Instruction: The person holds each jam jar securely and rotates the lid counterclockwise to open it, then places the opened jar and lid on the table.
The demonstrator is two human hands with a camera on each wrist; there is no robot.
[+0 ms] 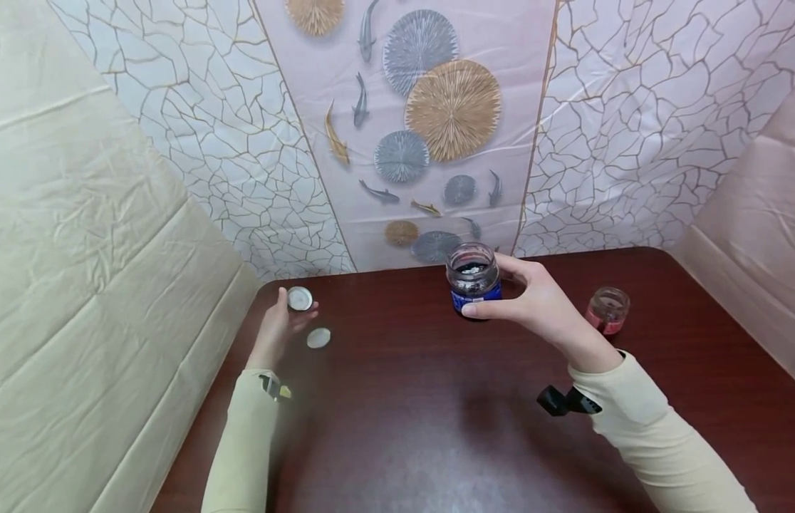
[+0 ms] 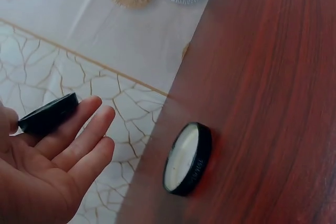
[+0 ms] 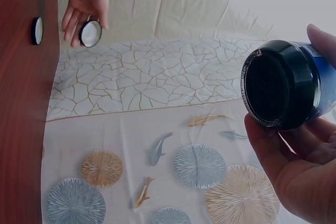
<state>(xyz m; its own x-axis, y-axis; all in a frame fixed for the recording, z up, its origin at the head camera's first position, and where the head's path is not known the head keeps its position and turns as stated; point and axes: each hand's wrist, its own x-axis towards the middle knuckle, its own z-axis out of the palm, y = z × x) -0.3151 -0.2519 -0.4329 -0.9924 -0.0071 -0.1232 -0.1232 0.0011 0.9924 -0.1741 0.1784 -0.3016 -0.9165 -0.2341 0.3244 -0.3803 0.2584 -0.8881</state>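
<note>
Raised over the table, my right hand (image 1: 532, 299) grips a glass jar (image 1: 473, 281) with a blue label, dark contents and no lid on its mouth. The right wrist view shows the jar's dark base (image 3: 268, 87), with fingers and thumb round its side. At the far left, my left hand (image 1: 282, 320) pinches a black-rimmed jar lid (image 1: 300, 298), its pale inner face showing, between thumb and fingers; the other fingers spread loosely. Beside that hand a second lid (image 2: 187, 158) lies on the table with its white inner side up.
On the right of the dark red wooden table (image 1: 397, 399) stands another open glass jar (image 1: 608, 311) with a red label, partly behind my right forearm. A patterned cloth (image 1: 436, 142) hangs along the back edge, and plain cloth walls (image 1: 115, 285) close the sides.
</note>
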